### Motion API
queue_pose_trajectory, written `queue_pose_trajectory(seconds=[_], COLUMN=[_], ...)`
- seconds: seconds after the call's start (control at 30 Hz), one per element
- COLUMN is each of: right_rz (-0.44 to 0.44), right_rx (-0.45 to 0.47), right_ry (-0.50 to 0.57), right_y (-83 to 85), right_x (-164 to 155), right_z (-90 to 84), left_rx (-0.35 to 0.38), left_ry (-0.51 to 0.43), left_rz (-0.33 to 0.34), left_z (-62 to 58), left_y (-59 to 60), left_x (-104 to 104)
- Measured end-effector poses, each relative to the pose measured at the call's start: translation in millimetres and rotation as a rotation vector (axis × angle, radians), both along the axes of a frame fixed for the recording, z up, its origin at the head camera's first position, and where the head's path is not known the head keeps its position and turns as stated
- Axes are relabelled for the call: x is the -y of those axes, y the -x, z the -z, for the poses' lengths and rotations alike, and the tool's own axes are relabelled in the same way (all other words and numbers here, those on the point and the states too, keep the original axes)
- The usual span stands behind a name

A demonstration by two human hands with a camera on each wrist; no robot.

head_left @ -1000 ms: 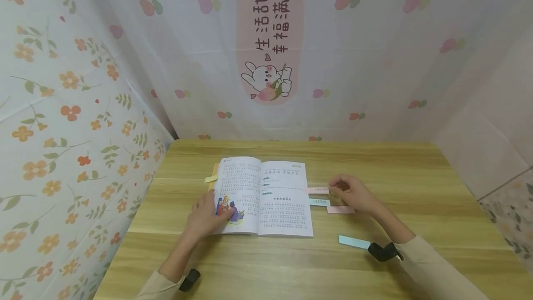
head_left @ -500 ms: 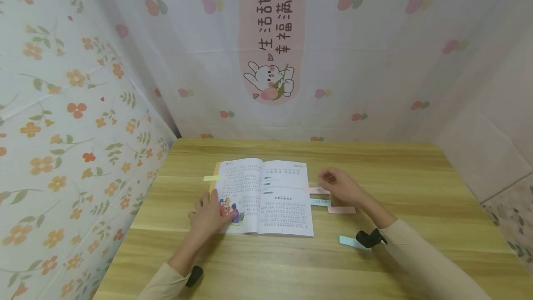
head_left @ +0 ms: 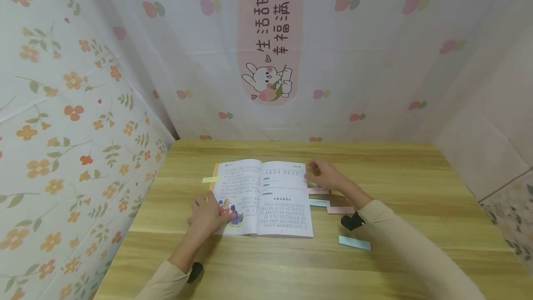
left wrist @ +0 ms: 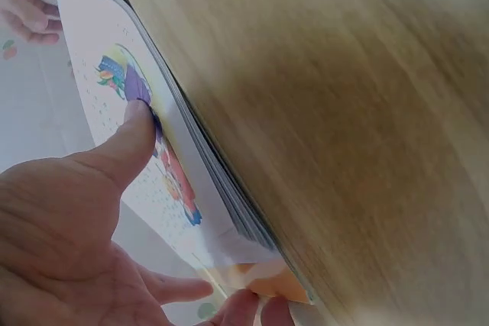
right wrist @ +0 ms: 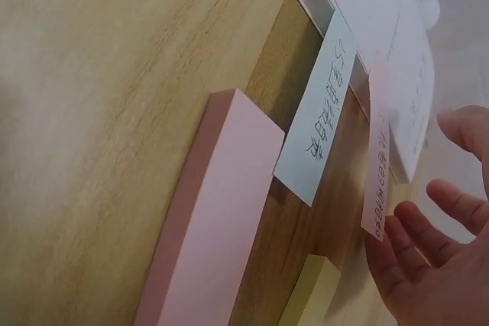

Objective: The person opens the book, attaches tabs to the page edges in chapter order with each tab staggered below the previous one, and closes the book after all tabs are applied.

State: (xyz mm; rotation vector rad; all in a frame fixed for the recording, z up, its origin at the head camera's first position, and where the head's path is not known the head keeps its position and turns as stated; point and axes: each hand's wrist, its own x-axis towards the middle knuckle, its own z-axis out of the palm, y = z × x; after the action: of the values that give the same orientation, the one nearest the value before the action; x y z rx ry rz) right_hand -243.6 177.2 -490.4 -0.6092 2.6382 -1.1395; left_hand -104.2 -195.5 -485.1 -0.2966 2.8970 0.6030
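Note:
An open book lies on the table, its left page bearing a coloured picture of several figures. My left hand rests at the book's lower left, the thumb pressing the picture. In the left wrist view its fingertips touch the orange cover edge. My right hand hovers beside the upper right page edge, fingers loosely bent and apart from the thumb, holding nothing. Below it, a pink tab and a light blue tab, both handwritten, stick out from the book's right edge. A yellow tab sticks out left.
A pink sticky-note pad lies just right of the tabs, with a yellow pad near it in the right wrist view. Closer to me lies a light blue pad. A printed curtain hangs behind the wooden table.
My right hand has moved left and away from me, from the pink tab to the book's upper right edge. The left hand has stayed on the left page.

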Motion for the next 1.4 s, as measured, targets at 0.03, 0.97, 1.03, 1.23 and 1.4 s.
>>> queue_pose_trajectory(seconds=[0.03,0.97,1.03,1.23,1.4], right_rz=[-0.008,-0.123,-0.127,-0.103,-0.103], right_rx=[0.002,-0.064,-0.064,-0.056,-0.083], right_ry=[0.0,-0.358,-0.363,-0.37,-0.345], right_y=[0.0,13.2,12.6,11.7,12.6], right_x=[1,43,43,40,36], right_z=[0.7,-6.4,-3.7,2.4,2.6], left_rx=[0.001,0.024,0.021,0.016,0.0], left_ry=[-0.009,0.017,0.011,0.022,0.016], left_rz=[-0.007,-0.041,-0.05,-0.065,-0.071], left_z=[-0.1,-0.6,0.3,4.0,3.4], left_y=[-0.6,2.1,2.1,3.9,6.4], left_x=[1,6,7,5,5])
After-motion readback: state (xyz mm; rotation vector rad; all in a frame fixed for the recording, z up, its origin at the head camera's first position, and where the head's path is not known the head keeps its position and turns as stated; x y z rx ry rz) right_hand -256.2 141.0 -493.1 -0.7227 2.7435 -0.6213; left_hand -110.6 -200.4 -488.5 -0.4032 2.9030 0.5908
